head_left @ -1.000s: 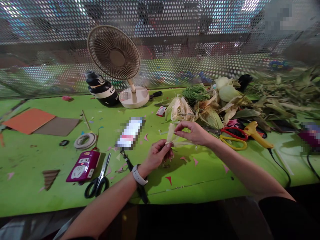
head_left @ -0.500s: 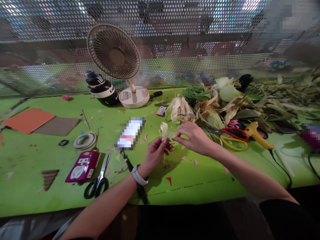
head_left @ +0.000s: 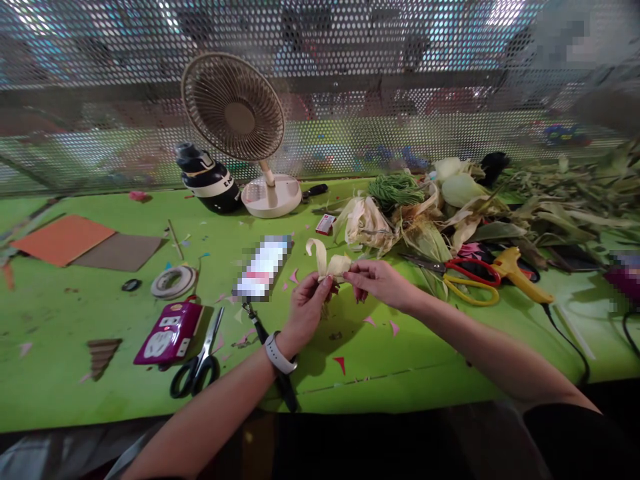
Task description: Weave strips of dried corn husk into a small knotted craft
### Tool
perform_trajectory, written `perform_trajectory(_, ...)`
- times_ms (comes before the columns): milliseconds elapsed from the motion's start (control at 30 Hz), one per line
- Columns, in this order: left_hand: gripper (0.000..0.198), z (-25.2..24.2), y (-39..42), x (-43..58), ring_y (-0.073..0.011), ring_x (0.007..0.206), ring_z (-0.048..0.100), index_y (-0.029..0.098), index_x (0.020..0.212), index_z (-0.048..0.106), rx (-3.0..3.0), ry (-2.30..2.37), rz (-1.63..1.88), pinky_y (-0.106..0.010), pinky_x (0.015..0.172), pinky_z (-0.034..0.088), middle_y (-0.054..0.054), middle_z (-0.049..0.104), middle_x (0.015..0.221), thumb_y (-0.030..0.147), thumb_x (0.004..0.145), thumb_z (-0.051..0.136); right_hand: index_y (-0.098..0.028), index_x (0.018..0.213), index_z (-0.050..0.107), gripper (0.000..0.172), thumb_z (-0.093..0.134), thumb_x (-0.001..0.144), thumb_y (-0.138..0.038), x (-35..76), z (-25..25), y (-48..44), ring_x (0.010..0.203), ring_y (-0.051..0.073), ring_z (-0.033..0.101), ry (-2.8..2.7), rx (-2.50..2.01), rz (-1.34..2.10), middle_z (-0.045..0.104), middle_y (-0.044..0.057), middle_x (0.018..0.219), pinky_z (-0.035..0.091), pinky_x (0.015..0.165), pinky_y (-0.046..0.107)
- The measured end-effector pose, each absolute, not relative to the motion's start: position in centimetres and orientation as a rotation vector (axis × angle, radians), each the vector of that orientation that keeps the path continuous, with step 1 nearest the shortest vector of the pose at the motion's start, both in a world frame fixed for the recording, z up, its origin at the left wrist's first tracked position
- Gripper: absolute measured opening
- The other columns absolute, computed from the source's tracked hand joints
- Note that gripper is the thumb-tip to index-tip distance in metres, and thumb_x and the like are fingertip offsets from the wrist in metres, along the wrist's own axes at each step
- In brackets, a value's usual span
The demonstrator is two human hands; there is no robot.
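A pale, curled strip of dry corn husk (head_left: 326, 261) is held just above the green table (head_left: 115, 380) near its middle. My left hand (head_left: 307, 309), with a white watch at the wrist, pinches the husk from below. My right hand (head_left: 381, 282) pinches the same husk at its right end. Both hands are closed on it.
Black scissors (head_left: 197, 363), a magenta power strip (head_left: 169, 332) and a tape roll (head_left: 173, 281) lie to the left. A desk fan (head_left: 239, 124) and dark bottle (head_left: 207, 177) stand at the back. Corn husks (head_left: 430, 217), red-and-yellow scissors (head_left: 463, 277) and a yellow glue gun (head_left: 517, 272) lie right.
The husk strip has been folded over to the left into a curl. My right hand has dropped and moved in close to my left hand.
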State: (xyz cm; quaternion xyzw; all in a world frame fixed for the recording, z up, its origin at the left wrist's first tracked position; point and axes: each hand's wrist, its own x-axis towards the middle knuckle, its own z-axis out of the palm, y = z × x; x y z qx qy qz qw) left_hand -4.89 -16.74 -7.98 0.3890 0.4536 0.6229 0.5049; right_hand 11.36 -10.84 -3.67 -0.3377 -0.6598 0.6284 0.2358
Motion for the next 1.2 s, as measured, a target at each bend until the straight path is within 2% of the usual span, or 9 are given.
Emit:
perform_trajectory(100,0.025,-7.5,-16.8,-4.9,-0.0076,0.056,0.05,0.018,0.079,0.068,1.008,1.16,1.466,-0.019,0.053,0.039,0.002,0.062,0.064,0.042,0.072,0.07,-0.015,0.081,0.058,0.025,0.06,0.082,-0.04,11.4,-3.6,-10.9,0.054,0.007,0.052,-1.75,-0.903,1.587,0.056,-0.002,0.065,0.045,0.052,0.021)
perform_trajectory(233,0.026,-7.0,-16.8,-5.0,-0.0109,0.063,0.055,0.017,0.074,0.067,1.047,1.192,1.436,-0.023,0.062,0.045,0.0,0.064,0.066,0.042,0.069,0.072,-0.015,0.078,0.058,0.021,0.06,0.083,-0.036,11.3,-3.7,-10.9,0.055,0.008,0.053,-1.802,-0.939,1.465,0.057,-0.001,0.068,0.044,0.052,0.022)
perform_trajectory(567,0.026,-7.1,-16.7,-4.9,-0.0098,0.056,0.054,0.016,0.075,0.067,1.018,1.2,1.416,-0.022,0.058,0.045,0.001,0.063,0.061,0.04,0.067,0.074,-0.015,0.078,0.056,0.019,0.063,0.079,-0.033,11.3,-4.0,-10.5,0.047,0.007,0.05,-1.777,-0.949,1.577,0.055,-0.003,0.062,0.042,0.046,0.021)
perform_trajectory(800,0.023,-6.7,-16.7,-4.9,-0.0125,0.069,0.057,0.018,0.075,0.07,1.071,1.168,1.417,-0.024,0.066,0.048,-0.002,0.065,0.074,0.038,0.066,0.075,-0.015,0.075,0.055,0.015,0.061,0.079,-0.028,11.5,-3.9,-10.2,0.047,0.006,0.05,-1.755,-0.965,1.549,0.053,-0.005,0.057,0.042,0.047,0.02)
perform_trajectory(1000,0.017,-7.1,-16.7,-5.1,-0.0114,0.068,0.054,0.018,0.07,0.072,1.09,1.174,1.421,-0.023,0.064,0.045,-0.001,0.062,0.072,0.035,0.068,0.075,-0.015,0.073,0.055,0.012,0.061,0.078,-0.024,11.8,-3.7,-10.1,0.045,0.006,0.049,-1.778,-0.979,1.557,0.051,-0.006,0.052,0.04,0.045,0.019)
perform_trajectory(1200,0.021,-7.6,-16.7,-5.2,-0.01,0.063,0.056,0.017,0.073,0.07,1.023,1.158,1.36,-0.023,0.064,0.047,0.0,0.065,0.068,0.038,0.072,0.071,-0.016,0.074,0.056,0.016,0.064,0.077,-0.029,11.8,-3.8,-10.1,0.046,0.007,0.051,-1.782,-0.946,1.556,0.053,-0.005,0.055,0.042,0.047,0.02)
